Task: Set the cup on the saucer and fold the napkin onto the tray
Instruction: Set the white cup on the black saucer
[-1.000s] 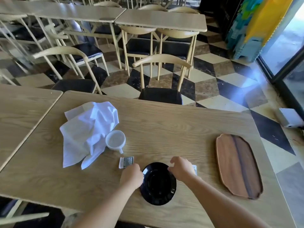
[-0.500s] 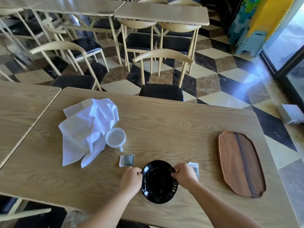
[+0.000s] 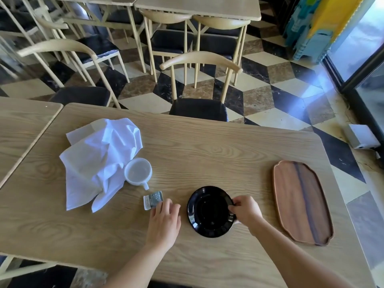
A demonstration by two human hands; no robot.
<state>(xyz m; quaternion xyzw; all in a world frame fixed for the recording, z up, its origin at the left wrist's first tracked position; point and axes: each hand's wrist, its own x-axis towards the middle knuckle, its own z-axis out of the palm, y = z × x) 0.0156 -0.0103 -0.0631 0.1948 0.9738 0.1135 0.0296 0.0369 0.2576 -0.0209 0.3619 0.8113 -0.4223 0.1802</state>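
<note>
I read the right hand [image 3: 246, 208] as pinching the right rim of the black saucer [image 3: 205, 212], which lies flat on the bench [image 3: 207, 146]. The left hand [image 3: 165, 219] lies relaxed just left of the saucer, holding nothing, with its fingertips at the edge of a small sachet [image 3: 152, 199].

The white cup [image 3: 138, 171] stands upright, apart from the saucer to its left and touching the crumpled napkin [image 3: 99, 161]. Its handle [image 3: 145, 186] points toward me.

Handling notes, as judgement:
- Cup: looks glazed, rigid, light, breakable and likely slippery. I would take it by the handle or across the rim and lower it gently onto the saucer.
- Saucer: glossy and hard, so it may slide on the wood. Steady it at the rim.
- Napkin: soft and limp, with no stiffness. Grip two corners, fold it, then carry it.

The wooden tray [image 3: 301, 202] lies well to the right.
</note>
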